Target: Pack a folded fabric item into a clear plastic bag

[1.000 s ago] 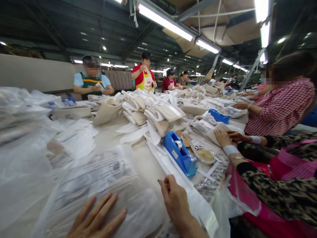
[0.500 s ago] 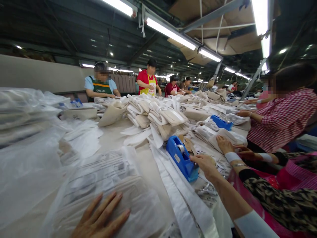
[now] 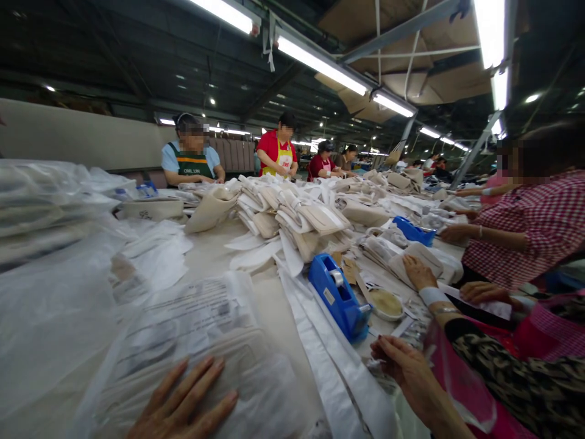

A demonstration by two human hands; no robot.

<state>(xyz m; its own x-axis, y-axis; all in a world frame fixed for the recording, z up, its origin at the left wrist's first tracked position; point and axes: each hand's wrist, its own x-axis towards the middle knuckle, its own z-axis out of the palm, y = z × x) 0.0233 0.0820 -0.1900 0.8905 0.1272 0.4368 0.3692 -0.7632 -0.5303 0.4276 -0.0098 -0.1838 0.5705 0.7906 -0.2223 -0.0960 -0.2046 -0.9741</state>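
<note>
My left hand (image 3: 183,399) lies flat with fingers spread on a clear printed plastic bag (image 3: 192,311) that holds folded beige cloth. To the right, my right hand (image 3: 409,369) has its thumb and fingers pinched together; whatever is between the fingertips is too small to make out. It is just in front of a blue tape dispenser (image 3: 338,299), not touching it. Long white plastic strips (image 3: 315,341) run between the bag and my right hand.
A large heap of folded beige and white pieces (image 3: 292,213) fills the middle. Plastic bags (image 3: 41,213) are stacked at left. A round dish (image 3: 386,303) and a second blue dispenser (image 3: 414,230) stand at right. A neighbour's hands (image 3: 418,271) work close by; others stand across.
My right hand has come away from the tape dispenser, down and to the right. My left hand stays on the bag. The neighbour's further hand has moved right, and the view has shifted slightly.
</note>
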